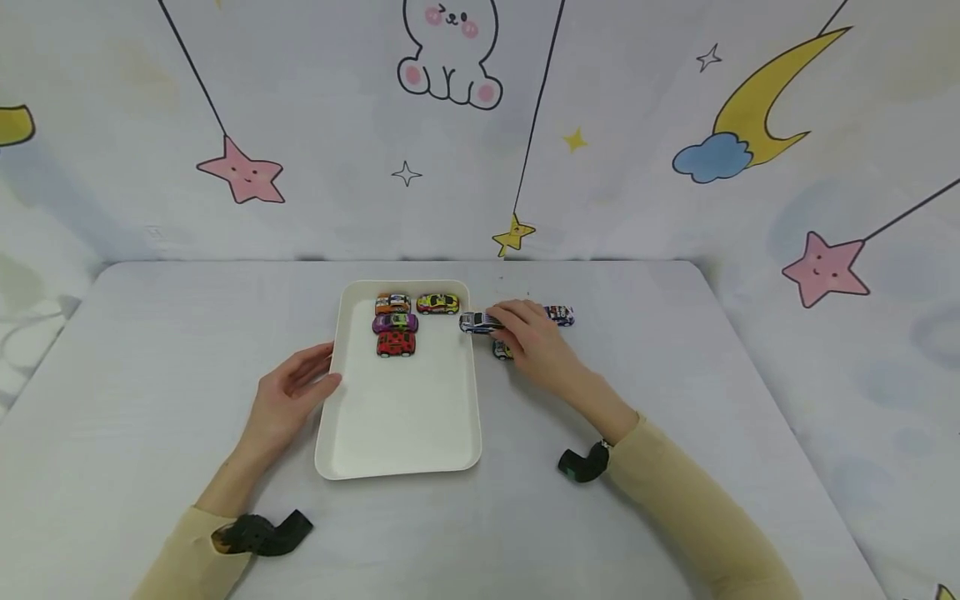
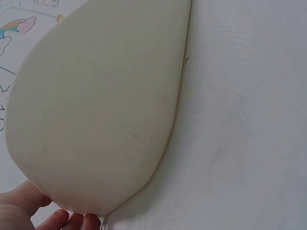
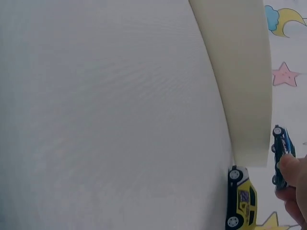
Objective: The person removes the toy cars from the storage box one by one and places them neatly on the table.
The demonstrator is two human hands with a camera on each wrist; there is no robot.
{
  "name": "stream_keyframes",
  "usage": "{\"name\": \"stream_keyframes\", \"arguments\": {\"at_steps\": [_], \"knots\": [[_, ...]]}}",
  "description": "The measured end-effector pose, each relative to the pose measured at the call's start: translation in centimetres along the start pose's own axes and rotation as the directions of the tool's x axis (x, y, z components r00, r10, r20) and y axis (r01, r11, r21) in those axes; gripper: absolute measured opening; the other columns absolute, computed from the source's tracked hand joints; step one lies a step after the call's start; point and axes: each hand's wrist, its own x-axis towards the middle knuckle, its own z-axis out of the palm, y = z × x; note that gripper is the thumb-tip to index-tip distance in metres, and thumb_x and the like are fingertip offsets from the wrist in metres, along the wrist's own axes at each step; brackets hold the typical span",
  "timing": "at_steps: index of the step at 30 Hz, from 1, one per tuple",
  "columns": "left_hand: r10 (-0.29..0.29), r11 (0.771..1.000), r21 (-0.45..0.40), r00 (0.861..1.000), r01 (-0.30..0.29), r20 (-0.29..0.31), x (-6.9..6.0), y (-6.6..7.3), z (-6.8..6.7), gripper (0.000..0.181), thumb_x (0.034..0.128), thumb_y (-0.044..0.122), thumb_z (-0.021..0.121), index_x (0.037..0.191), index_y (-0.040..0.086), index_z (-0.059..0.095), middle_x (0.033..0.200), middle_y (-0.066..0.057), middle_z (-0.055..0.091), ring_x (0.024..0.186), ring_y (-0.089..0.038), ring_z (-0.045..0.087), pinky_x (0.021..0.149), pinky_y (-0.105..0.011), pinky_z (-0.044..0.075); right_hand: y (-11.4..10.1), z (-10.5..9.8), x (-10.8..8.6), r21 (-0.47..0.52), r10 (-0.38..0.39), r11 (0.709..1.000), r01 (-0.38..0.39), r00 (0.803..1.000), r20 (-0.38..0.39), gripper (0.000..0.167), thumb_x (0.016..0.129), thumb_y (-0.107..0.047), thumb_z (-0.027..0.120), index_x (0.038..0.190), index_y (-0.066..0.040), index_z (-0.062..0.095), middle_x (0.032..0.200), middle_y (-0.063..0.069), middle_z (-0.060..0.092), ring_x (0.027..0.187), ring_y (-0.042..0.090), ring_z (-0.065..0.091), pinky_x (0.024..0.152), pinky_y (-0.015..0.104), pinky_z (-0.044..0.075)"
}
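Note:
My right hand (image 1: 534,340) pinches a dark blue and white toy car (image 1: 478,322) over the right rim of a white tray (image 1: 405,425). In the right wrist view, that car is off the table beside the tray wall. Below it on the table stands a yellow toy car (image 3: 243,199), partly covered by the hand in the head view. Another patterned toy car (image 1: 560,315) is just behind the fingers. At the tray's left side my left hand (image 1: 288,396) holds the rim, thumb at the edge; its fingertips touch the outer wall (image 2: 100,143).
Inside the tray's far part are an orange-and-white car (image 1: 393,303), a purple car (image 1: 395,323), a red spotted car (image 1: 396,344) and a yellow-red car (image 1: 438,303). A white cloth (image 1: 187,358) covers the table. Behind it hangs a cartoon-printed backdrop (image 1: 322,125).

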Motion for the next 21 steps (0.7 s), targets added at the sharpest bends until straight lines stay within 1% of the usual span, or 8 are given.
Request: {"name": "stream_keyframes", "arguments": {"at_steps": [4, 8, 12, 21], "knots": [[0.000, 1.000, 0.004, 1.000, 0.000, 0.002, 0.0, 0.1, 0.0, 0.051, 0.0978, 0.015, 0.066, 0.142, -0.002, 0.050, 0.145, -0.025, 0.050, 0.123, 0.002, 0.056, 0.094, -0.010, 0.049, 0.7, -0.3, -0.8, 0.012, 0.005, 1.000, -0.005, 0.999, -0.031, 0.032, 0.094, -0.003, 0.068, 0.125, 0.002, 0.065, 0.120, 0.016, 0.066, 0.112, 0.031, 0.061, 0.101, 0.047, 0.050], [0.000, 1.000, 0.005, 1.000, 0.000, 0.003, 0.0, 0.3, 0.0, 0.050, 0.0978, 0.014, 0.066, 0.142, -0.003, 0.050, 0.145, -0.026, 0.050, 0.122, 0.003, 0.056, 0.093, -0.010, 0.050, 1.6, -0.7, -1.8, 0.029, 0.030, 0.999, -0.028, 0.997, -0.064, 0.031, 0.093, -0.001, 0.068, 0.123, 0.002, 0.065, 0.120, 0.017, 0.066, 0.110, 0.033, 0.061, 0.097, 0.047, 0.051], [-0.001, 1.000, 0.009, 1.000, 0.001, 0.002, 0.0, 0.3, 0.0, 0.050, 0.0976, 0.015, 0.067, 0.142, -0.002, 0.050, 0.145, -0.026, 0.051, 0.121, 0.004, 0.056, 0.093, -0.010, 0.050, 2.6, -1.2, -2.8, 0.041, 0.047, 0.998, -0.043, 0.995, -0.090, 0.031, 0.091, 0.003, 0.069, 0.121, 0.004, 0.066, 0.119, 0.019, 0.066, 0.109, 0.034, 0.061, 0.096, 0.049, 0.051], [0.005, 1.000, 0.008, 1.000, -0.005, 0.005, 0.0, 0.1, 0.0, 0.050, 0.0979, 0.014, 0.066, 0.142, -0.003, 0.050, 0.145, -0.026, 0.050, 0.121, 0.004, 0.056, 0.092, -0.010, 0.050, 4.7, -1.7, -4.7, 0.031, 0.082, 0.996, -0.079, 0.990, -0.116, 0.033, 0.090, 0.004, 0.070, 0.123, 0.003, 0.066, 0.121, 0.017, 0.065, 0.108, 0.032, 0.060, 0.093, 0.046, 0.049]]}}
